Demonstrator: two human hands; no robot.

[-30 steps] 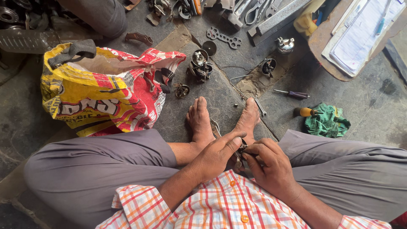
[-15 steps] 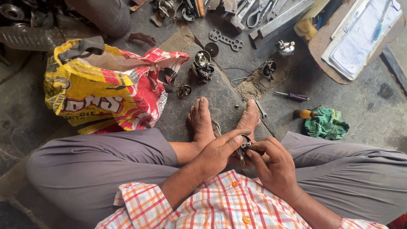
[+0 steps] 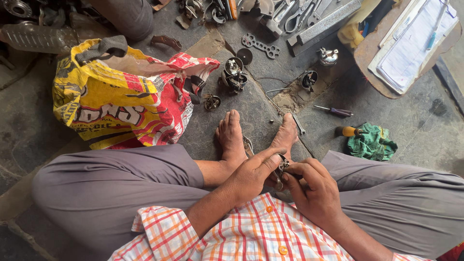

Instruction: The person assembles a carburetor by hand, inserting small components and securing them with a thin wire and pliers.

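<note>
I sit on the floor with knees spread and my bare feet together in front. My left hand and my right hand meet just above the feet. Both are closed around a small dark metal part held between the fingertips. The left thumb presses on its top. Most of the part is hidden by my fingers. A thin metal piece lies between the feet.
A yellow and red sack stands to the left. Small metal assemblies lie ahead, with a flat multi-hole spanner, a screwdriver, a green rag, several tools at the top and a clipboard with papers.
My hands stay closed on the small part and have hardly shifted. The view has tilted slightly, so the sack and tools sit a little lower in the frame.
</note>
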